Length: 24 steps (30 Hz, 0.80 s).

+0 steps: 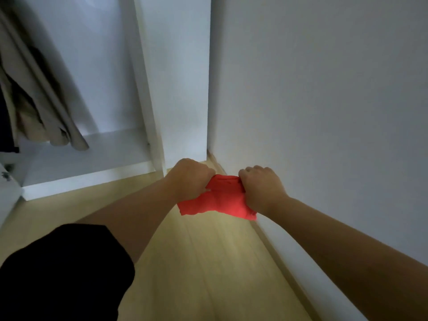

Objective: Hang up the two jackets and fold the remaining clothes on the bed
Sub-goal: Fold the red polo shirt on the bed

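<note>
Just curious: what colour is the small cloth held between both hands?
Bright red, plain, no pattern visible. The head view shows the cloth best.

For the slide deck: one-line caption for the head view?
Both hands, left hand and right hand, grip a red garment above the wooden floor, beside an open wardrobe.

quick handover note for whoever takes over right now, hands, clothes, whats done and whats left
Left hand and right hand each grip one side of a small red garment, held in the air above the wooden floor.
A beige jacket hangs in the open wardrobe at far left, with something dark beside it that cannot be identified.
Done: at least one jacket looks hung.
Left: the red garment is not yet folded. The bed and any other clothes are out of view.
</note>
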{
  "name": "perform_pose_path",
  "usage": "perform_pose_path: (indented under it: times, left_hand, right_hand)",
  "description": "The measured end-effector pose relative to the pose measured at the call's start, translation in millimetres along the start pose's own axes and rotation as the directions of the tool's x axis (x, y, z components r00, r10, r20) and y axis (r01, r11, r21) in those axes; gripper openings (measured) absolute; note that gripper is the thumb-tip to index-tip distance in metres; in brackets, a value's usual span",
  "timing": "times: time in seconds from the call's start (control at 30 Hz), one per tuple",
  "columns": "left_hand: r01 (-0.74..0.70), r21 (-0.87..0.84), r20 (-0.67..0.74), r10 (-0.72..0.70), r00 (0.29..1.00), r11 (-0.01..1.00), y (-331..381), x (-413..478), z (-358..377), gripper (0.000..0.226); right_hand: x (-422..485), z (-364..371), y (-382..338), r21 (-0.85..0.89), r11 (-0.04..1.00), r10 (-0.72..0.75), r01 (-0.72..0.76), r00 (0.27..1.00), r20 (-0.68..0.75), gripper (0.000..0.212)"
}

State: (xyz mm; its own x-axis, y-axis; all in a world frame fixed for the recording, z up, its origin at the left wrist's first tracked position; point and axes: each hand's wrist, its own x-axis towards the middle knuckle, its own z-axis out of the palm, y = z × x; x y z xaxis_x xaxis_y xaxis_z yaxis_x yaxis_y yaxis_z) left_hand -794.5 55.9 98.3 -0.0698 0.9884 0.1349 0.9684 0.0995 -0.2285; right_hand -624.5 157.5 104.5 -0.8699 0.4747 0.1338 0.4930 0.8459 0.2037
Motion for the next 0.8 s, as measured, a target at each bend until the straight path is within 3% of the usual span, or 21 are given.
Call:
perform_pose_path:
  times: [0.13, 0.33, 0.47, 0.63, 0.8]
  left_hand:
    - [0.036, 0.099, 0.024, -0.039, 0.999, 0.994, -92, 4, -116, 0.030]
    - [0.276, -0.048, -0.058, -0.279, 0.959, 0.960, -242, -29, -341, 0.025]
    - [0.379, -0.077, -0.060, -0.384, 0.921, 0.922, -314, -62, -451, 0.025]
    - [0.443, -0.039, -0.082, -0.444, 0.892, 0.896, -396, -83, -520, 0.026]
    - [0.481, -0.030, -0.133, -0.481, 0.867, 0.876, -475, -86, -508, 0.035]
  right_hand:
    - [67, -124, -14, 0.053, 0.994, -0.095, 0.098, 0.994, -0.057, 0.016]
    - [168, -368, -51, 0.063, 0.963, -0.240, 0.262, 0.939, -0.246, 0.011]
    - [219, -498, -88, 0.069, 0.937, -0.306, 0.342, 0.902, -0.304, 0.011]
    - [281, -573, -130, 0.065, 0.922, -0.326, 0.382, 0.854, -0.405, 0.009]
    - [361, -587, -170, 0.066, 0.913, -0.348, 0.403, 0.852, -0.390, 0.015]
